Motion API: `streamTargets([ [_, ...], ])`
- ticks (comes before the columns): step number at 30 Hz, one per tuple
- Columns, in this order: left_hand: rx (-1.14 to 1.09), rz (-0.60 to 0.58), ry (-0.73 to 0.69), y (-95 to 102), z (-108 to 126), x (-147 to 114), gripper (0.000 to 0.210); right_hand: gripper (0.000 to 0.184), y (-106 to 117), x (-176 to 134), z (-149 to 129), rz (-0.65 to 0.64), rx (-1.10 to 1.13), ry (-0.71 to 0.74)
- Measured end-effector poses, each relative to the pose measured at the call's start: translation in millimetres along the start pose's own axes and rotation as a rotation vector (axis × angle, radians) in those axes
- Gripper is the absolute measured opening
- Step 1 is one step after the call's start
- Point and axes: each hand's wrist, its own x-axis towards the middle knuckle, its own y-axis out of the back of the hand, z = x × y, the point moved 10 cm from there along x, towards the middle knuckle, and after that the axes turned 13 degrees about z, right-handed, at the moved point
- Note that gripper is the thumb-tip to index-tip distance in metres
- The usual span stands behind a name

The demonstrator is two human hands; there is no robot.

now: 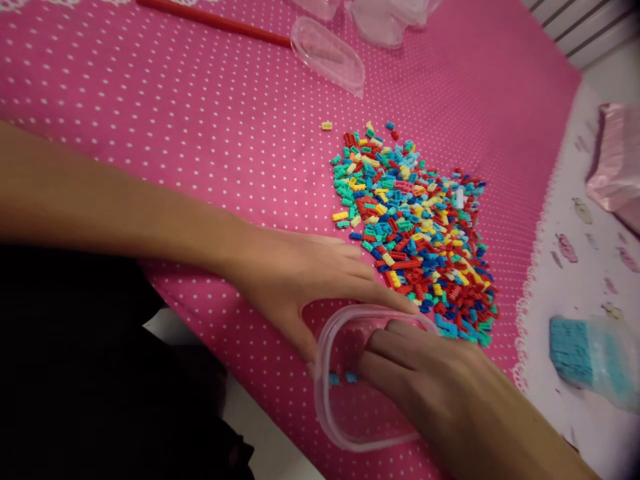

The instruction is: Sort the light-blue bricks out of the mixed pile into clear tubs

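A clear plastic container stands near the table edge with a couple of small blue toy bricks in it. My left hand spans its far side, thumb and index finger against the rim, the other fingers stretched over the tablecloth. Inside the container's mouth, my right hand reaches down with its fingers curled together; their tips are hidden, so what they hold does not show. Just beyond both hands spreads a large pile of small toy bricks in red, blue, green, yellow and cream.
A pink polka-dot tablecloth covers the table. At the back lie a red stick, a clear plastic lid and more clear containers. To the right are a bag of blue bricks and a shiny pink packet.
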Motion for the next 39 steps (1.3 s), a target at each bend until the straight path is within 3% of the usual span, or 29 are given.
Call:
streamTargets([
  [4,0.017,-0.023,-0.002,-2.1,0.8,-0.1,0.079,0.024,-1.1,2.9,1.2,-0.034,0.039,-0.010],
  [10,0.002,-0.009,0.002,-0.7,1.6,1.0,0.076,0.031,2.3,3.6,2.4,-0.014,0.027,-0.022],
  [19,0.100,-0.098,-0.044,-7.9,5.0,-1.5,0.081,0.029,-0.3,3.9,-0.8,0.021,0.004,0.024],
  [28,0.085,-0.090,-0.060,-8.0,6.4,-0.7,0.079,0.028,2.4,5.4,-4.7,0.000,0.055,0.040],
  [34,0.073,-0.031,-0.049,-2.6,6.6,0.4,0.078,0.035,13.8,1.2,9.0,0.040,0.003,0.026],
  [39,0.097,-0.094,-0.035,-7.5,5.0,-1.5,0.081,0.032,3.9,0.2,6.2,-0.046,0.055,-0.001],
])
